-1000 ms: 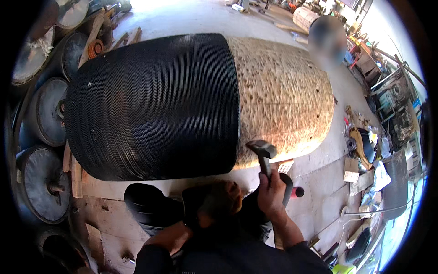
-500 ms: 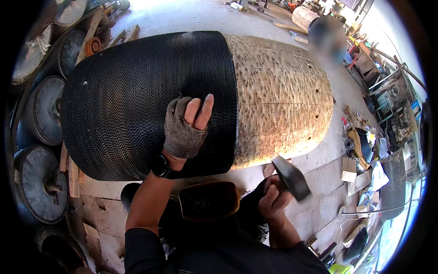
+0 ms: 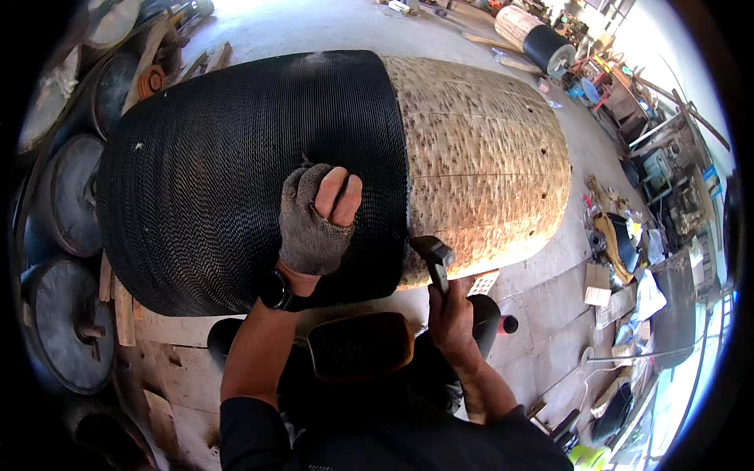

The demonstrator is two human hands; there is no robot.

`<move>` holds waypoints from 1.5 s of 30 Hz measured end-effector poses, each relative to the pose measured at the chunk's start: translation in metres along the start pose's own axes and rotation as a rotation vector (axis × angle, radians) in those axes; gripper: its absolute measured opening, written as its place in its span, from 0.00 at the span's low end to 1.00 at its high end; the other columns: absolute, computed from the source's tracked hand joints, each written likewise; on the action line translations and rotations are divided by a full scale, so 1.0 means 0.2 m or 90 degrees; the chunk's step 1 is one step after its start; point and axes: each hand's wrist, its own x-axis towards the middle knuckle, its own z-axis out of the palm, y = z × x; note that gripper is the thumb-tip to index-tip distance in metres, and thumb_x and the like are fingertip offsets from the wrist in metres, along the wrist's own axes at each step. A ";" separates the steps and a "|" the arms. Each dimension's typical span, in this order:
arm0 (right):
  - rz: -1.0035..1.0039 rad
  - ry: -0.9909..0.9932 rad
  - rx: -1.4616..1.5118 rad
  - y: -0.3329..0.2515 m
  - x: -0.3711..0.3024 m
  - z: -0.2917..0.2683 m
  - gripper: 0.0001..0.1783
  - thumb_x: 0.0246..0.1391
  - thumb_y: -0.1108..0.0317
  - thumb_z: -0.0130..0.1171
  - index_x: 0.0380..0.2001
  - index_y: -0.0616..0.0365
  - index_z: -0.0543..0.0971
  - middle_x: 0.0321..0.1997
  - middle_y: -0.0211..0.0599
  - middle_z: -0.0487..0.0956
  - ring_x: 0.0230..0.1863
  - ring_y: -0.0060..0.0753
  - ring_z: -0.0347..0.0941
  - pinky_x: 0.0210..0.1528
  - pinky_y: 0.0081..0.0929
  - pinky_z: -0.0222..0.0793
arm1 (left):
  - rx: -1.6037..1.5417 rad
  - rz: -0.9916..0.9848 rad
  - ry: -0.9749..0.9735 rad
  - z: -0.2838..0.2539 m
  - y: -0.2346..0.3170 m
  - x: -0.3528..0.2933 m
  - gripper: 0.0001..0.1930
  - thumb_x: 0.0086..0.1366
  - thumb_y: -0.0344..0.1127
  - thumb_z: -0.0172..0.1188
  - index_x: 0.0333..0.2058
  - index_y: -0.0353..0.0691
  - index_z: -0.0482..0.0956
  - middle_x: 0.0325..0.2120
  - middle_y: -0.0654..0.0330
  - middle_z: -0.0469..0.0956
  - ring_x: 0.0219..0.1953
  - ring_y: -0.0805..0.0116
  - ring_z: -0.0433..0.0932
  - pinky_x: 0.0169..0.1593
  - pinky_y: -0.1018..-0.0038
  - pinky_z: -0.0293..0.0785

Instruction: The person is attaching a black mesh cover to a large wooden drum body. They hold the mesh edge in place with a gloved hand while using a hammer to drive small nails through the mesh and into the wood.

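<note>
A large wooden roller lies crosswise before me. Its left part is covered in a ridged black winding (image 3: pixel 228 173); its right part is bare, pitted wood (image 3: pixel 479 149) with a few small holes. My left hand (image 3: pixel 318 212), in a grey glove with bare fingers showing, rests on the black winding with its fingers curled in. What it grips, if anything, is hidden. In my right hand (image 3: pixel 452 318) is a hammer (image 3: pixel 436 259). The hammer's dark head is at the winding's right edge, low on the near side of the roller; whether it touches cannot be told.
Several dark rollers with round end discs (image 3: pixel 71 326) stand along the left. A smaller half-black roller (image 3: pixel 542 43) lies far right. Scraps, a cardboard box (image 3: pixel 597 284) and a white bag (image 3: pixel 650 302) clutter the right side. Below the roller is a dark, pale-rimmed container (image 3: pixel 361 345).
My right hand has swung the hammer left and up to the winding's edge. The fingers of my left hand have curled in further, while that hand stays in about the same place.
</note>
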 end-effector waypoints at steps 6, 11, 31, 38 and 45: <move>-0.159 0.155 0.139 0.00 -0.09 -0.10 0.06 0.59 0.75 0.54 0.38 0.65 0.74 0.24 0.51 0.77 0.24 0.53 0.77 0.26 0.39 0.72 | 0.037 0.008 -0.026 -0.01 0.00 0.01 0.22 0.52 0.26 0.65 0.47 0.43 0.75 0.46 0.56 0.71 0.43 0.56 0.76 0.46 0.54 0.75; 0.005 0.063 0.004 0.04 -0.02 0.06 0.10 0.59 0.69 0.62 0.33 0.62 0.71 0.21 0.52 0.76 0.24 0.60 0.76 0.25 0.41 0.70 | 0.018 0.010 -0.022 -0.03 0.01 0.00 0.25 0.52 0.24 0.64 0.51 0.44 0.73 0.45 0.55 0.71 0.42 0.54 0.76 0.45 0.54 0.75; 0.000 0.088 0.025 -0.02 -0.02 0.01 0.10 0.58 0.70 0.61 0.38 0.65 0.74 0.22 0.51 0.77 0.24 0.54 0.78 0.26 0.39 0.71 | 0.040 -0.030 -0.021 -0.02 0.01 0.05 0.21 0.50 0.21 0.61 0.45 0.40 0.77 0.41 0.54 0.73 0.42 0.54 0.75 0.43 0.58 0.76; -0.120 0.136 0.037 0.01 -0.02 0.00 0.11 0.57 0.71 0.61 0.41 0.63 0.73 0.25 0.56 0.78 0.27 0.60 0.78 0.25 0.43 0.72 | 0.051 -0.044 -0.016 0.01 0.02 0.05 0.20 0.50 0.21 0.61 0.44 0.41 0.77 0.42 0.55 0.73 0.43 0.54 0.75 0.45 0.59 0.76; -0.062 0.105 0.207 -0.02 -0.10 -0.12 0.14 0.58 0.72 0.59 0.46 0.66 0.73 0.24 0.49 0.77 0.25 0.46 0.78 0.27 0.34 0.72 | 0.098 -0.052 -0.036 -0.01 0.04 0.10 0.18 0.55 0.21 0.61 0.45 0.41 0.76 0.42 0.55 0.73 0.43 0.55 0.76 0.46 0.60 0.76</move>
